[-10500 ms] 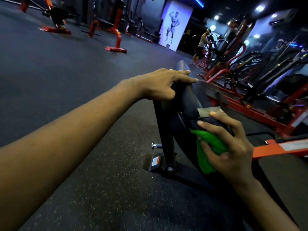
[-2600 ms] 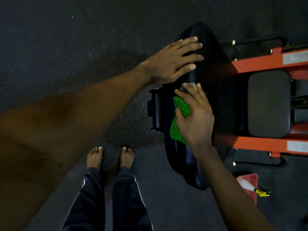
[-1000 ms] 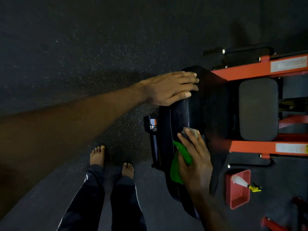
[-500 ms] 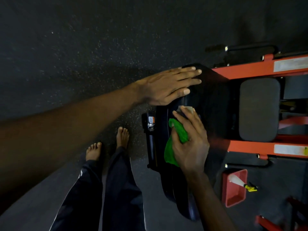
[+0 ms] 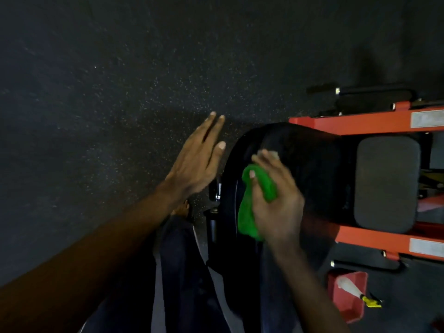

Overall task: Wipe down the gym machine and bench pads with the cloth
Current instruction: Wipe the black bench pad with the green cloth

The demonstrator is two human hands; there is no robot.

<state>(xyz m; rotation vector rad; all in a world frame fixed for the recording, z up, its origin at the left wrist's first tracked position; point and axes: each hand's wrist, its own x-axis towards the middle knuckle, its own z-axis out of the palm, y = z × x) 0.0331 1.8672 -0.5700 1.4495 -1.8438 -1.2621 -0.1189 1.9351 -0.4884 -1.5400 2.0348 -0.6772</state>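
The right hand (image 5: 276,203) is gripping the green cloth (image 5: 247,212) against the black back pad (image 5: 312,159), whose long axis is running away from the person. The left hand (image 5: 197,164) is hovering open, fingers straight, just beside the pad's left edge.

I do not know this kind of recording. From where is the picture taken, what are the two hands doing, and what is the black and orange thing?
The camera sits on the person's head and looks down, so you see their own hands from above, over a dark floor. The black curved shape is a pad of a gym machine. The orange bars are its frame, and the grey rectangle is its seat. The right hand holds a green cloth against the pad to wipe it. The left hand is open with straight fingers beside the pad and seems not to touch it. At the bottom right, a red bin holds a spray bottle.
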